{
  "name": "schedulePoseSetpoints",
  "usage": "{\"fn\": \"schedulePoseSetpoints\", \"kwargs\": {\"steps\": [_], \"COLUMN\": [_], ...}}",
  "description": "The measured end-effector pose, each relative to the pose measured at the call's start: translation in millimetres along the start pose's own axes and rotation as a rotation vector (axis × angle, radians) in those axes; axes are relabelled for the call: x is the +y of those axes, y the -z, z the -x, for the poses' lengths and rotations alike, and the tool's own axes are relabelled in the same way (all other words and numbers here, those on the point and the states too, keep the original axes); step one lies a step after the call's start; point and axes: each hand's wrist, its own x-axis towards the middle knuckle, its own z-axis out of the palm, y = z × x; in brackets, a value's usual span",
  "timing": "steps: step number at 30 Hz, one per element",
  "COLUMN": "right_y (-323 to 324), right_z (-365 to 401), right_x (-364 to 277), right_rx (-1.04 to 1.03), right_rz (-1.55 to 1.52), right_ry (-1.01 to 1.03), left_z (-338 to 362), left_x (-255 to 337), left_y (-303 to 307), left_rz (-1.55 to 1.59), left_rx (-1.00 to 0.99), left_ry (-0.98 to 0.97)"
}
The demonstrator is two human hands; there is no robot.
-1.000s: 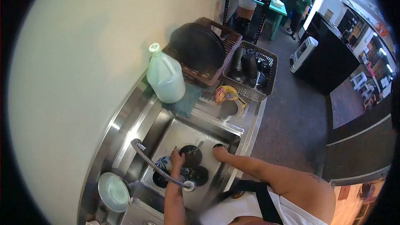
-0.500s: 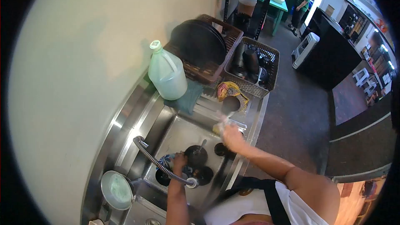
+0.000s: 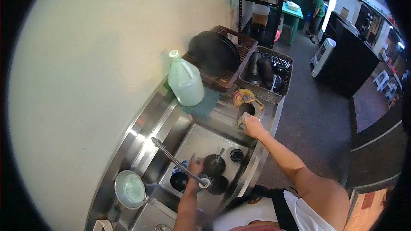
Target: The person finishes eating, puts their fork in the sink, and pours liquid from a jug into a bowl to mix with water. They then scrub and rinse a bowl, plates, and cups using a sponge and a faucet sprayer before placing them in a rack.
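My left hand (image 3: 196,166) is over the sink (image 3: 193,135) with its fingers apart, holding nothing I can see. Beside it are a dark bowl (image 3: 214,165) with a spoon (image 3: 221,153) in it, other dark bowls (image 3: 179,181) and a blue-and-white patterned piece (image 3: 181,166), partly covered. A small black cup (image 3: 236,155) stands by the sink's right wall. At the far right rim, my right hand (image 3: 254,126) is closed around a small yellowish, whitish sponge (image 3: 242,121), mostly hidden by the fingers. Just beyond it is a dark cup (image 3: 247,110) near crumpled yellow packaging (image 3: 242,96).
A flexible metal faucet (image 3: 177,161) arches over the sink. Behind are a large jug (image 3: 186,81), a brown rack of black plates (image 3: 229,79) and a basket of dark cups (image 3: 270,96). A pan (image 3: 129,189) sits left. Farther off stands a person in green (image 3: 319,6).
My right hand has moved forward to the dark cup on the far ledge. My left hand's fingers have come off the dishes and spread. The view has shifted slightly.
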Motion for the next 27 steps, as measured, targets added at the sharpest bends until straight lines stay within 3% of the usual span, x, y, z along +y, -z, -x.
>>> {"fn": "schedulePoseSetpoints", "kwargs": {"steps": [1, 2, 3, 4, 5, 7, 10, 11, 12, 14, 15, 17, 18, 19, 20, 21, 23, 24, 26, 27], "right_y": [4.2, 12.5, 21.7, 22.4, 14.6, -11.0, -63.9, -71.0, -72.1, -91.3, -101.3, -113.8, -139.1, -183.0, -207.4, -212.0, -218.7, -206.5, -166.8, -170.6], "right_z": [4.2, 11.3, 19.7, 24.2, 22.3, 24.2, 24.8, 17.5, 11.5, -7.5, -16.3, -31.2, -43.1, -55.0, -64.2, -64.8, -66.0, -64.6, -64.3, -66.4], "right_x": [-6.8, -19.3, -35.5, -51.1, -66.8, -101.4, -142.0, -155.8, -167.6, -177.5, -184.1, -202.6, -207.6, -207.0, -211.4, -218.8, -231.2, -245.2, -283.8, -293.6], "right_rx": [0.054, 0.046, 0.010, -0.040, -0.089, -0.603, -0.814, -0.815, -0.882, -0.962, -0.985, -0.738, -0.742, -0.792, -0.823, -0.828, -0.938, -0.943, -1.157, -1.160], "right_rz": [-0.051, -0.054, -0.213, -0.374, -0.369, -0.669, -0.656, -0.676, -0.697, -0.836, -0.947, -0.961, -0.963, -1.244, -1.516, -1.511, -1.422, -1.415, -1.845, -1.839], "right_ry": [0.037, 0.046, 0.219, 0.394, 0.419, 0.432, 0.450, 0.493, 0.485, 0.380, 0.289, 0.173, 0.161, -0.049, -0.261, -0.267, 0.124, 0.120, -0.387, -0.385], "left_z": [-3.4, -6.7, -6.3, -4.9, -2.6, 0.7, 65.3, 71.5, 70.8, 62.8, 73.9, 92.7, 98.3, 104.1, 104.3, 105.7, 104.9, 103.7, 98.1, 96.3], "left_x": [4.7, 3.8, 6.7, 6.2, 9.6, -0.1, 61.1, 62.0, 25.9, -59.4, -50.8, -27.5, -22.7, -17.4, -11.4, -11.6, -15.6, -17.5, -18.3, -17.9], "left_y": [4.9, 5.8, 8.5, 12.0, 18.0, 14.8, 59.8, 68.5, 50.7, -3.3, 7.1, 27.0, 31.8, 33.6, 35.9, 35.0, 34.6, 33.7, 35.5, 37.0], "left_rz": [-0.003, 0.290, 0.586, 0.774, 0.979, 1.206, 1.104, 1.080, 1.096, 1.388, 1.390, 1.696, 1.756, 1.758, 1.789, 1.818, 1.911, 1.999, 2.047, 2.086], "left_rx": [0.008, 0.003, 0.000, -0.142, -0.265, -0.577, -0.457, -0.423, -0.407, -0.496, -0.499, -0.388, -0.274, -0.276, -0.155, -0.033, -0.060, -0.090, -0.135, -0.183], "left_ry": [0.007, -0.026, -0.053, 0.009, 0.084, 0.337, 0.295, 0.311, 0.347, 0.493, 0.511, 0.463, 0.558, 0.573, 0.526, 0.482, 0.514, 0.537, 0.464, 0.397]}}
